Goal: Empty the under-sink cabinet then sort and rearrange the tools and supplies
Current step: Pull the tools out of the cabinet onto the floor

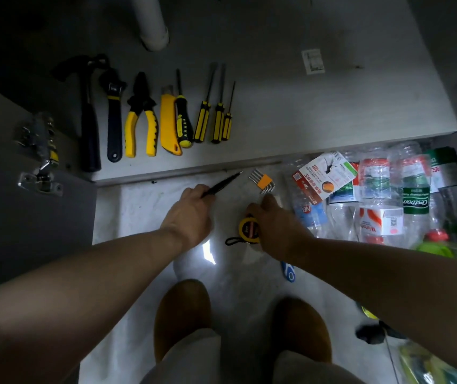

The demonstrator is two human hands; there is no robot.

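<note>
Left hand gripping thin dark pointed tool | right hand on yellow tape measure | hex keys just beyond | tools in row on cabinet floor, far left | plastic bottles right

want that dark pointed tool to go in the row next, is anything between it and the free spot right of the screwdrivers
Nothing visible blocks it. The left hand holds the dark pointed tool just below the cabinet floor, and the stretch right of the smallest screwdriver is bare. The hex key set lies off to the side on the floor.
</note>
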